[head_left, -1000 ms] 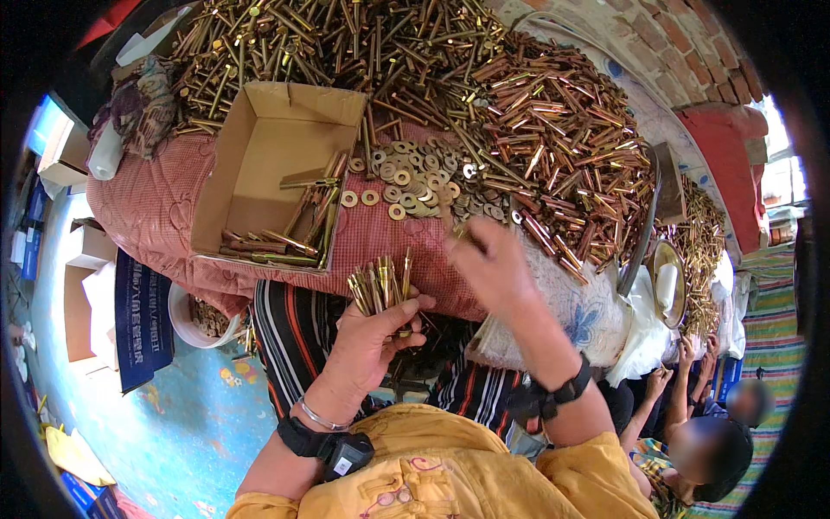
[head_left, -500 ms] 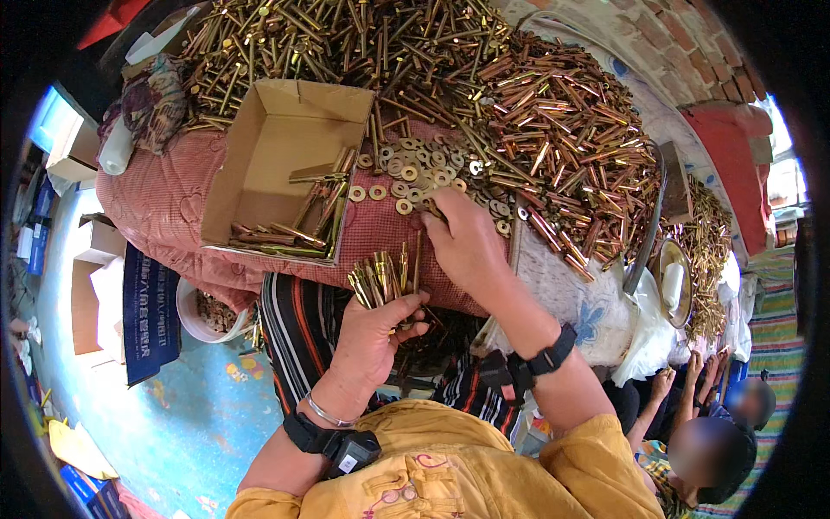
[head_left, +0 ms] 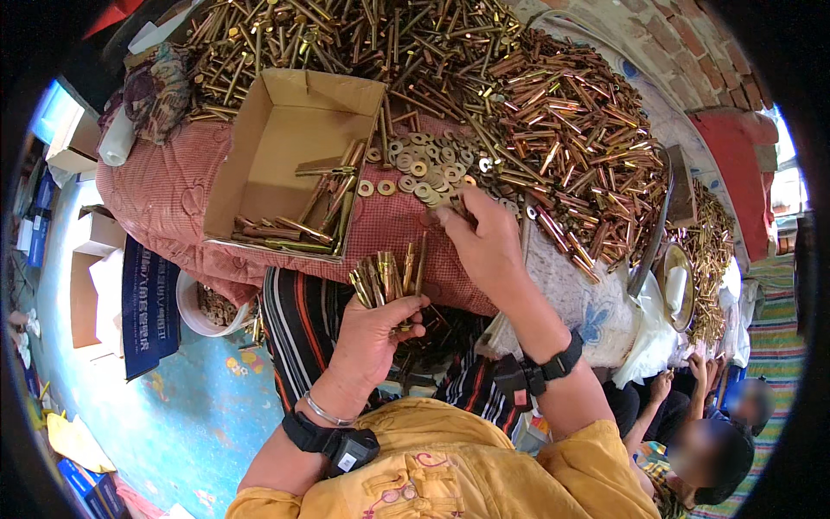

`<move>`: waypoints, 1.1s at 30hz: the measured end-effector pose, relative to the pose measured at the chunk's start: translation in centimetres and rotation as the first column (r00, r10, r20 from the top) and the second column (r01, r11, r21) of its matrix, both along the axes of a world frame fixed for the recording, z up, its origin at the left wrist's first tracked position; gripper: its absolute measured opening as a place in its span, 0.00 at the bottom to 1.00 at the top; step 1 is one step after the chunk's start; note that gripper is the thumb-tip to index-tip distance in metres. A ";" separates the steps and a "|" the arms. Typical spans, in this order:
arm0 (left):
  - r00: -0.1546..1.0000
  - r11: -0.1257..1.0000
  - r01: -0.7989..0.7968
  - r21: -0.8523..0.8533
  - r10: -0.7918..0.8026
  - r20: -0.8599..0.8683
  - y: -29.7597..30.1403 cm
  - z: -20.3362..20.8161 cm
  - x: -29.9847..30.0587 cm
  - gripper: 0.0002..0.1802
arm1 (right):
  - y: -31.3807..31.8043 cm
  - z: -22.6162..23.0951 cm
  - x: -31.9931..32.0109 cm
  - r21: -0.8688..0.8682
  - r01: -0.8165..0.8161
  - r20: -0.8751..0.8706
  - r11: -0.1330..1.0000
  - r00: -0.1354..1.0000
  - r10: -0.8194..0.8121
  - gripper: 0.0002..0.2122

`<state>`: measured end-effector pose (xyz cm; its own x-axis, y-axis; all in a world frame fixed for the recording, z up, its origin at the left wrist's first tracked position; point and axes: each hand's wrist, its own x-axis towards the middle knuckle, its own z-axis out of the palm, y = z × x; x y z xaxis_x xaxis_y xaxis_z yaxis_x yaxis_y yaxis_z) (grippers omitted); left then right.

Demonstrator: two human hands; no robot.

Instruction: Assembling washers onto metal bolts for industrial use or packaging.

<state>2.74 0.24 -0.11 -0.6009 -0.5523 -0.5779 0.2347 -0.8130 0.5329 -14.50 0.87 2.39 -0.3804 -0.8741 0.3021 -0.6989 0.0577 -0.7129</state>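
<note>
My left hand (head_left: 367,333) is closed around an upright bundle of brass-coloured expansion bolts (head_left: 380,278), over my lap. Ahead and to its right, my right hand (head_left: 486,246) reaches to the near edge of a pile of flat washers (head_left: 432,164). Its fingers are bent together and its fingertips touch the pile; whatever is between them is hidden. To the left of the washers stands an open cardboard box (head_left: 294,121), with several bolts lying in its near part.
Loose long bolts (head_left: 346,43) are heaped behind the box, and copper-coloured sleeves (head_left: 571,130) to the right. A curved metal bar (head_left: 661,225) rises by a round dish (head_left: 674,285). A white bucket (head_left: 194,316) stands left of my knees. Co-workers' hands (head_left: 661,385) show at the right.
My right hand has shifted slightly right along the washers' near edge, its fingers more curled. The left hand keeps its hold on the bolts. The view has shifted slightly.
</note>
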 end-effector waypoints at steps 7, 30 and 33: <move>0.999 0.999 0.018 -0.047 -0.020 -0.035 0.1 -0.2 -0.1 0.09 | 2.2 0.0 0.7 0.095 -0.012 0.175 0.995 0.985 -0.005 0.05; 0.983 0.975 0.183 -0.130 -0.182 0.023 0.3 -0.2 -0.4 0.08 | 4.0 -0.5 -0.5 -0.057 0.169 0.943 0.984 0.333 -0.002 0.10; 0.977 0.969 0.214 -0.125 -0.213 0.024 0.2 -0.4 0.0 0.11 | 4.0 -0.3 -0.3 -0.029 0.204 0.950 0.979 0.311 -0.037 0.11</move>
<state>2.75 0.40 -0.55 -0.7073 -0.4807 -0.5183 0.0569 -0.7695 0.6361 -14.77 4.86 2.08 -0.5769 -0.7802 -0.2416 0.4562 -0.0624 -0.8877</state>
